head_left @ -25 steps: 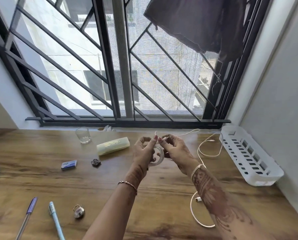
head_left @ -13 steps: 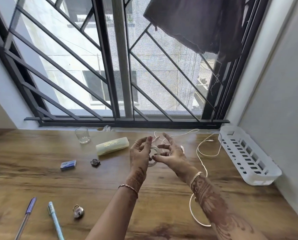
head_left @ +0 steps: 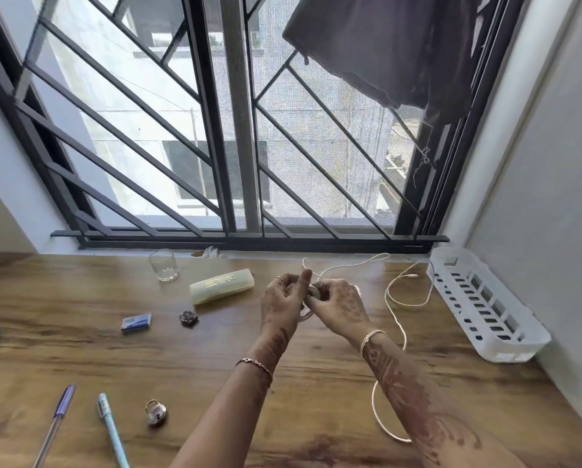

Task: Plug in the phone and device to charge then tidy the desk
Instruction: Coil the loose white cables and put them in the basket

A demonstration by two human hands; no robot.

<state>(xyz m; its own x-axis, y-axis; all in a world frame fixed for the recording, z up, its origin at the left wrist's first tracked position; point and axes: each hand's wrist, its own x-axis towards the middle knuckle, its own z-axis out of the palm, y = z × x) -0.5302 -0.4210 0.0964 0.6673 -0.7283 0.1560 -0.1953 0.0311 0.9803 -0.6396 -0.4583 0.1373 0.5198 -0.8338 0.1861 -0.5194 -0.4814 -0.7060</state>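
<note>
Item: white cable (head_left: 396,300), partly wound. A small coil of it sits between the left hand (head_left: 284,304) and the right hand (head_left: 338,307), both raised just above the desk (head_left: 215,359) near its back edge. Left hand: fingers closed around the coil, thumb up. Right hand: fingertips pinched on the strand at the coil's top. The loose remainder runs right of the hands in open loops, one plug end lying near the white slotted tray (head_left: 485,302), another length trailing down behind the right forearm toward the near edge. Step in hand, as judged: the tidying stage, winding the cable into a bundle. No phone or other device to charge is in view, so the state of the charging step cannot be told. Next move calls for drawing in the slack loop by loop while the left hand keeps the coil from springing open, then tucking the end. Other stock on the desk: drinking glass (head_left: 163,269) and pale plastic case (head_left: 222,285) left of the hands; small blue box (head_left: 136,322); dark brooch-like piece (head_left: 188,318); padlock (head_left: 156,412); two pens (head_left: 112,430) at the near left. Obstruction: none of these lies in the cable's path; the trailing length under the right forearm may snag as it is pulled.
</note>
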